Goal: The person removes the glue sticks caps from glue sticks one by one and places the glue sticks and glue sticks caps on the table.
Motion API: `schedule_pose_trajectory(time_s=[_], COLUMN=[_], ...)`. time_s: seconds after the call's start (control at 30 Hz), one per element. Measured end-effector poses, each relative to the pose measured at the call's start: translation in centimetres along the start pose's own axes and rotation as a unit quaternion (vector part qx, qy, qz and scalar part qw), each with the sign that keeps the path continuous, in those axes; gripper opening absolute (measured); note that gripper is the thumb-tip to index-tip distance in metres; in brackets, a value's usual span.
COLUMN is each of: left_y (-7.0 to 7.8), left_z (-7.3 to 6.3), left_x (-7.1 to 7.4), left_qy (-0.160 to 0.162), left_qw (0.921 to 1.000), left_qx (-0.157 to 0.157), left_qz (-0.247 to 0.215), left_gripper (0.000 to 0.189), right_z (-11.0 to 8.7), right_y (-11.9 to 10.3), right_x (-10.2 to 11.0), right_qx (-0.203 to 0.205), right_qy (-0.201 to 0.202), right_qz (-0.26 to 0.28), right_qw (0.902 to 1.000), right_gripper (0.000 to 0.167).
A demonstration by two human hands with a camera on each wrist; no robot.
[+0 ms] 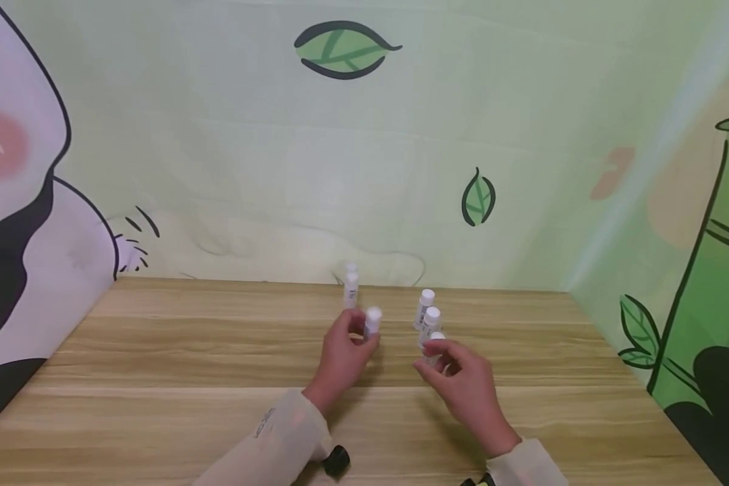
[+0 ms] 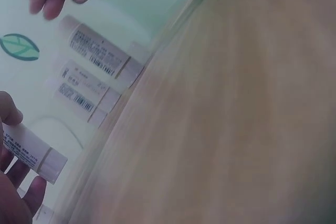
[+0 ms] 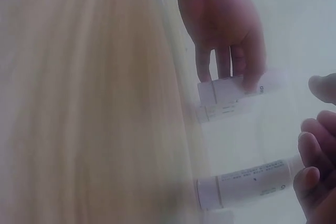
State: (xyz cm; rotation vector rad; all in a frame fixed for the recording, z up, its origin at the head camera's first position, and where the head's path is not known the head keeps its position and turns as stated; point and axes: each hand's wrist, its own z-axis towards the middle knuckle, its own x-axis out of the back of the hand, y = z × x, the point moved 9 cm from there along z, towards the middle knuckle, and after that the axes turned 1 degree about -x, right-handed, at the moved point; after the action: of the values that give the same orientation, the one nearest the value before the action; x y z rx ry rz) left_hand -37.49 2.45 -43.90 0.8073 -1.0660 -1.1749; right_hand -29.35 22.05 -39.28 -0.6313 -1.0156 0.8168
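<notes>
My left hand pinches a small white bottle with a white cap between thumb and fingers. In the left wrist view the held bottle shows printed text. Behind it on the table stands another white bottle, with a further white cap showing just beyond. My right hand is at the nearest bottle of a right-hand row, its fingers partly covering it. The right wrist view shows the right thumb apart from that bottle. Two more bottles, a middle one and a far one, stand behind it.
The wood-grain table meets a pale green backdrop printed with leaves, a panda and bamboo. Dark wrist devices, one at the left cuff, sit by the sleeves.
</notes>
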Motion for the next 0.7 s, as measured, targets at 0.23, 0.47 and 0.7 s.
schedule_pose_trajectory(time_s=[0.23, 0.47, 0.7], left_y=[0.6, 1.3, 2.3], left_z=[-1.1, -2.3, -3.4], left_x=[-0.5, -1.0, -1.8], left_qy=[-0.025, -0.051, -0.071], left_qw=[0.9997, 0.9987, 0.9967], left_qx=[0.001, -0.001, -0.035], left_qz=[0.002, -0.005, -0.015], left_gripper=[0.027, 0.027, 0.027], right_z=[-0.3, -0.4, -0.6], right_y=[-0.3, -0.5, -0.8], right_x=[-0.5, -1.0, -1.3], right_qx=[0.004, 0.005, 0.024], right_qy=[-0.010, -0.021, -0.020], right_qz=[-0.006, -0.002, 0.006], right_qw=[0.9999, 0.9998, 0.9995], right_gripper=[0.032, 0.035, 0.039])
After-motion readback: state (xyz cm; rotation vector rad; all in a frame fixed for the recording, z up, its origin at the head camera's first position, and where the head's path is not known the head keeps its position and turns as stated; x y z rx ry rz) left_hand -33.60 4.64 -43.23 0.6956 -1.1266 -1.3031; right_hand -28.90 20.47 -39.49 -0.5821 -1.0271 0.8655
